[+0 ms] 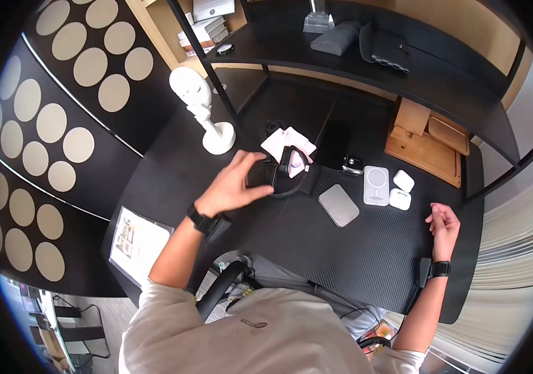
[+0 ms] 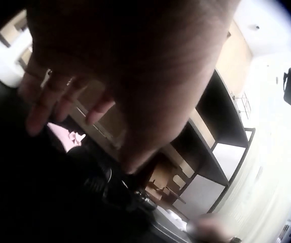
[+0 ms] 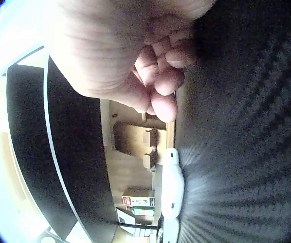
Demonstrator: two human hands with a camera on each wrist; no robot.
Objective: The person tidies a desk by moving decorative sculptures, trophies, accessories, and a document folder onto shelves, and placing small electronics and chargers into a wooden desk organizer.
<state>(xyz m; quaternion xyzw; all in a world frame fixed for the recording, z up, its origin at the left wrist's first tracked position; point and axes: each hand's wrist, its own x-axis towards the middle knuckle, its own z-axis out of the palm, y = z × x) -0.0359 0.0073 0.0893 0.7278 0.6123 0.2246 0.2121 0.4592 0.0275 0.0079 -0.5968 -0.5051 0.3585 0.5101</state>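
My left hand [image 1: 252, 177] reaches over the black desk [image 1: 353, 255] with its fingers spread and nothing in it. Its fingertips are right beside a black looped object [image 1: 286, 157] that has a pale pink-and-white piece [image 1: 295, 167] on it; I cannot tell whether they touch. The left wrist view shows the fingers [image 2: 40, 109] hanging loosely straight. At the desk's right edge lies my right hand [image 1: 442, 219], loosely curled and holding nothing. In the right wrist view its fingers [image 3: 161, 76] are folded in against the desk surface, near a white case [image 3: 172, 190].
A white bust [image 1: 195, 93] stands behind the left hand. A grey flat slab [image 1: 338, 204], a white charging pad [image 1: 376, 185], two white cases [image 1: 401, 190] and a small black device [image 1: 352, 164] lie mid-desk. A wooden tray [image 1: 428, 140] sits back right, a booklet [image 1: 134, 243] front left.
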